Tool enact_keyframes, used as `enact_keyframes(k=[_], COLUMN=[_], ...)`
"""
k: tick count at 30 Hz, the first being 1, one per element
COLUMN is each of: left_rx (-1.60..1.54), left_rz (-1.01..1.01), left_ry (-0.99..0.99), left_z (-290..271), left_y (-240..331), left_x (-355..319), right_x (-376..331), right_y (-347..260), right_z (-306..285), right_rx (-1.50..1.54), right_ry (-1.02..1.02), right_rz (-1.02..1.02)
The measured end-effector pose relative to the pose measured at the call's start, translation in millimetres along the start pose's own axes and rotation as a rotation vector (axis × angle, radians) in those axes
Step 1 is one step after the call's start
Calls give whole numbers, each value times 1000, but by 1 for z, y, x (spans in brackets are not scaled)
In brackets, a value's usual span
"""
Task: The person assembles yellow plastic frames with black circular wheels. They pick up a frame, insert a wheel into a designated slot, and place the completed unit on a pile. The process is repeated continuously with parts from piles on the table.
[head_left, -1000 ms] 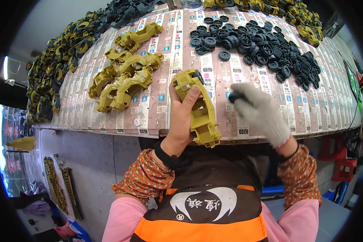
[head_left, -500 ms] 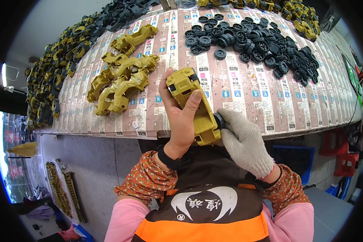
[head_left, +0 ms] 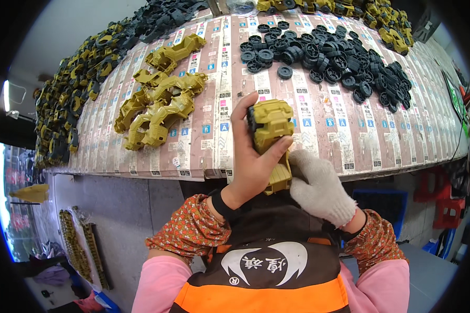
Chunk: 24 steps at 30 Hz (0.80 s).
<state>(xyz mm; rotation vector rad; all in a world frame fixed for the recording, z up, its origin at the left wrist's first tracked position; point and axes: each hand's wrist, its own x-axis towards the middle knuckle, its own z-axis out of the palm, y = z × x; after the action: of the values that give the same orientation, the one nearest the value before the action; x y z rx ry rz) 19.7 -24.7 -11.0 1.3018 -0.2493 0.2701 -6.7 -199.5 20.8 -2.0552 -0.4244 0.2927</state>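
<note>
A yellow plastic toy truck (head_left: 273,124) is held up over the table's near edge, its cab end away from me. My bare left hand (head_left: 251,168) wraps it from the left, with the thumb across its top. Against the right side of the truck's near end, my gloved right hand (head_left: 322,187) is closed, its fingertips hidden behind the body. Whether a wheel lies under those fingers cannot be seen now. Dark parts show along the truck's left side by my left fingers.
Loose black toy wheels (head_left: 334,60) are heaped at the far right of the table (head_left: 214,125). Several yellow body shells (head_left: 164,112) lie left of centre. Piled toy trucks (head_left: 73,99) line the left edge, more trucks (head_left: 394,39) the far right. Red stools (head_left: 446,208) stand below, right.
My left hand has turned the truck more upright and moved it slightly right. The black wheel seen at my right fingertips is now out of sight; the right hand stays at the near end.
</note>
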Motion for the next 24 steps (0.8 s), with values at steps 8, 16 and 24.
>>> enact_keyframes(k=[8, 16, 24], left_rx=[-297, -283, 136], left_rz=[-423, -530, -270], left_ry=[179, 132, 302], left_z=[-13, -76, -165], left_y=[16, 51, 80], left_x=[29, 37, 54], right_x=[16, 96, 232], right_y=[-25, -34, -57], right_z=[-11, -61, -137], right_rx=[52, 468, 428], right_ry=[38, -175, 142], right_rz=[7, 332, 78])
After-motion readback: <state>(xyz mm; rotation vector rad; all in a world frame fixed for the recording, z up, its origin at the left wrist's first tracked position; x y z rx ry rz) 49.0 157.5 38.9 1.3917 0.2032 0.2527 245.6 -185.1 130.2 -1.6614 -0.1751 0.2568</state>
